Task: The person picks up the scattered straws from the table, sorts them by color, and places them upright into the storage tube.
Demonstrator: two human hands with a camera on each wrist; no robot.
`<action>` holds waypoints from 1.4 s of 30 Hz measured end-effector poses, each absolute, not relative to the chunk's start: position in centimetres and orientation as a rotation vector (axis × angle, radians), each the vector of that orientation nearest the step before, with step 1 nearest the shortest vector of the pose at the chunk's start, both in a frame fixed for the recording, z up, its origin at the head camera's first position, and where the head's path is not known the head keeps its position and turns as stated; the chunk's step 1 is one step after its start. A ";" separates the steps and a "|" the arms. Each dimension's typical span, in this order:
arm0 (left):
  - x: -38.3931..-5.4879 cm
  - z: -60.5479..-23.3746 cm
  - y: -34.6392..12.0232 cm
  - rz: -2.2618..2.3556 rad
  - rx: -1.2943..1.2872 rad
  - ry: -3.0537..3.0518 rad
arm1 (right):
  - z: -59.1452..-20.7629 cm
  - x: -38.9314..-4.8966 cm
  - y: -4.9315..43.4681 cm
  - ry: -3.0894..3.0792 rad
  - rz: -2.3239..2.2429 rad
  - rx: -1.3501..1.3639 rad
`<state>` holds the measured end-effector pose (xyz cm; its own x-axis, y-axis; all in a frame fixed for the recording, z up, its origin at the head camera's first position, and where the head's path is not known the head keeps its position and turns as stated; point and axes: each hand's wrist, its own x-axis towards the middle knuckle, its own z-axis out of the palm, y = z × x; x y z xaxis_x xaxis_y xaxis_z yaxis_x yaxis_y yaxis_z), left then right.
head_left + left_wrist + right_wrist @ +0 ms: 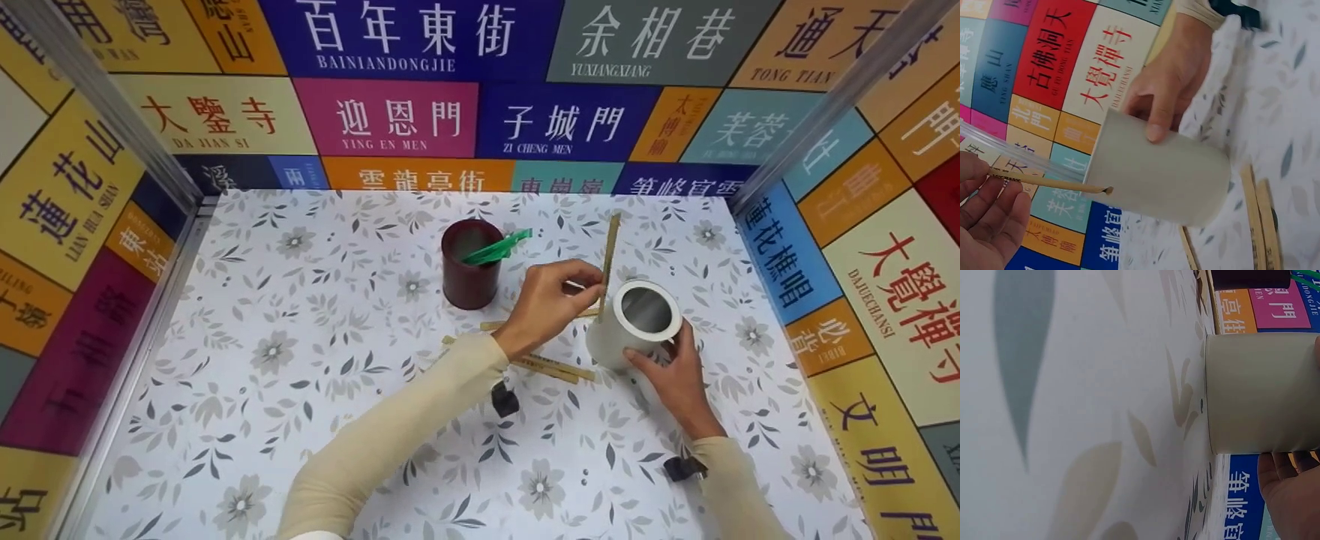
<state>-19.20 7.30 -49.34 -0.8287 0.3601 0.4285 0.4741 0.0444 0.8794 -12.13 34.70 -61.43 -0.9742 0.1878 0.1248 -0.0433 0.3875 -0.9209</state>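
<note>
strips (497, 251) in cup 1 (469, 283) | cup 2 (616, 343) front-R of it | sticks (570, 369) on tbl (352, 315), L of cup 2

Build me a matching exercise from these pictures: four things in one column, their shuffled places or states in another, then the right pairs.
Things
1. dark red cup
2. pale cup
3. green strips
4. upright stick

Places and states
A. gripped by the right hand
B. pinched in the fingers of the left hand
C. stands on the patterned tabletop, touched by neither hand
D. inside a cup, with ends jutting past its rim

Right pairs: 1-C, 2-A, 3-D, 4-B
</note>
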 end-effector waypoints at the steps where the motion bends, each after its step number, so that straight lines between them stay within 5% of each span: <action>1: -19.2 -49.3 7.6 -1.942 -0.861 -2.176 | -61.4 -12.1 34.8 -2.434 1.626 -0.125; 27: -19.4 -54.9 13.1 -2.008 -0.715 -2.141 | -61.5 -11.9 34.9 -2.396 1.663 -0.045; 42: -19.5 -57.7 10.8 -2.062 -0.747 -2.250 | -61.2 -11.6 34.4 -2.401 1.673 -0.074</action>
<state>-19.46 10.79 -57.74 -0.8870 0.3406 0.3117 0.3400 0.0254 0.9401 -11.64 34.36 -61.16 -0.9759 0.1623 0.1457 -0.0804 0.3532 -0.9321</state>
